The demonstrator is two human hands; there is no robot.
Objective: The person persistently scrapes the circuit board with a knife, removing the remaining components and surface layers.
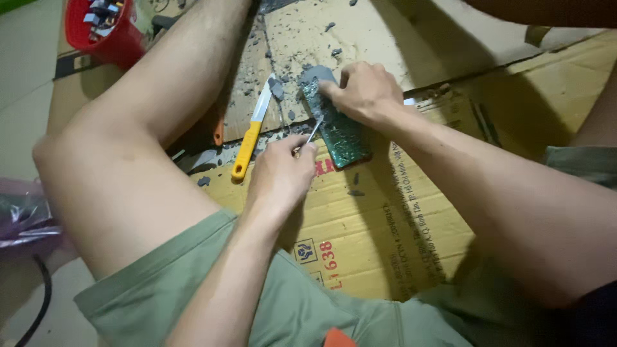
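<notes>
A green circuit board [344,135] lies on flattened cardboard [379,218], its far end coated with grey paste. My right hand [363,93] presses down on the board's upper part. My left hand [279,173] is closed on a thin metal tool [313,132] whose tip touches the board's left edge. A knife with a yellow handle [249,144] and a paste-smeared blade lies just left of the board.
Grey paste crumbs are scattered over the cardboard near the top [302,58]. A red container [103,26] with small parts stands at the upper left. My bare left knee [116,141] rises at the left. A black cable [38,302] runs along the floor at lower left.
</notes>
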